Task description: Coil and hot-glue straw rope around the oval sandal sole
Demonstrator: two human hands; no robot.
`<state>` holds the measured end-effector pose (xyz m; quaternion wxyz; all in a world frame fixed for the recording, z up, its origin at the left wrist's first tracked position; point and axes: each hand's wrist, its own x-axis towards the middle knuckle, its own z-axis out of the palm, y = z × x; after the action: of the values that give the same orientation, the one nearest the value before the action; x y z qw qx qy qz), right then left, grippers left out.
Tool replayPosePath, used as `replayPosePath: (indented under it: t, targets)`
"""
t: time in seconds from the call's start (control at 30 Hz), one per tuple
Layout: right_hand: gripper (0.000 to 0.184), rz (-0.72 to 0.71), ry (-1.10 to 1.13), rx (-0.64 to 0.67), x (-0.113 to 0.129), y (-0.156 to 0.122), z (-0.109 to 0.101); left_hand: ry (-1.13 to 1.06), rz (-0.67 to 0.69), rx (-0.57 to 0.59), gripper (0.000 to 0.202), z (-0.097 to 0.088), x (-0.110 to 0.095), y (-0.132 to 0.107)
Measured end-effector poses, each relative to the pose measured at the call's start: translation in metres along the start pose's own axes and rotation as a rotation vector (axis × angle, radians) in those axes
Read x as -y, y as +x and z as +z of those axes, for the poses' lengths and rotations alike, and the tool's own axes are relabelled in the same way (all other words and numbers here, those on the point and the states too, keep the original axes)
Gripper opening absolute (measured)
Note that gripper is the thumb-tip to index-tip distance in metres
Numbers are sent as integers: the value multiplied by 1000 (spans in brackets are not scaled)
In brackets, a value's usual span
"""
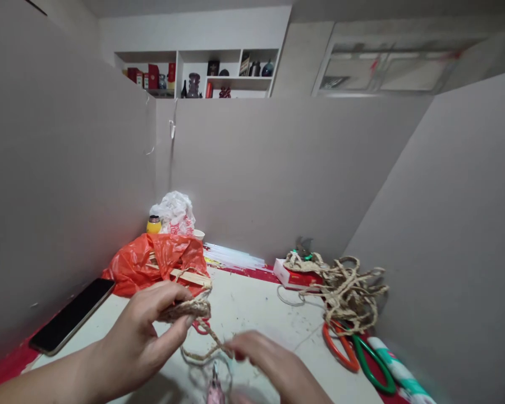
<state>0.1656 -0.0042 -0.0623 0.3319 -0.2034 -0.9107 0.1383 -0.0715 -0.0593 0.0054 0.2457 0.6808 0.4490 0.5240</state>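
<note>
My left hand (147, 331) pinches a flat coil of braided straw rope (196, 307) between thumb and fingers, above the white tabletop. From the coil a loose length of the rope (200, 356) hangs and loops back. Where this length bends, my right hand (273, 359) has its fingertips closed on it; motion blurs that hand. Below, between both hands, the pink body and metal tip of what looks like a glue gun (214, 390) point away from me. A small red ring-shaped handle (201, 325) shows partly behind the rope.
An orange plastic bag (130, 264) with wooden strips and a phone (73, 317) lie left. White glue sticks (233, 257) are at the back. Right are a tangled straw rope pile (353, 292), a red-and-white box (297, 278), orange (340, 348) and green handles (372, 365). Grey partitions surround the table.
</note>
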Motion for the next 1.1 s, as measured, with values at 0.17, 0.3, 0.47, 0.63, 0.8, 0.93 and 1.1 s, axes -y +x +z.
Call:
replayPosePath:
  t: [0.17,0.3,0.47,0.63,0.8,0.93,1.1]
  targets:
    - [40,243,383,-245,33,40,-21,108,55,101,10,14,-10,8]
    - [14,236,637,-304,30,47,-19,35,68,87,9,22,-10,16]
    - [6,240,523,-406,22,40,-25,70,-20,111,10,28,-5,22]
    - [16,181,392,-438,19,34,-27,77,-53,117,9,33,-2,24]
    - [23,130,296,-400,12,29,-22,7,-92,117,8,36,2,25]
    - [29,24,288,-412,7,29,-21,-46,-124,115,7,37,6,25]
    - [33,-38,294,-398,3,32,-22,-115,-180,132,9,37,8,23]
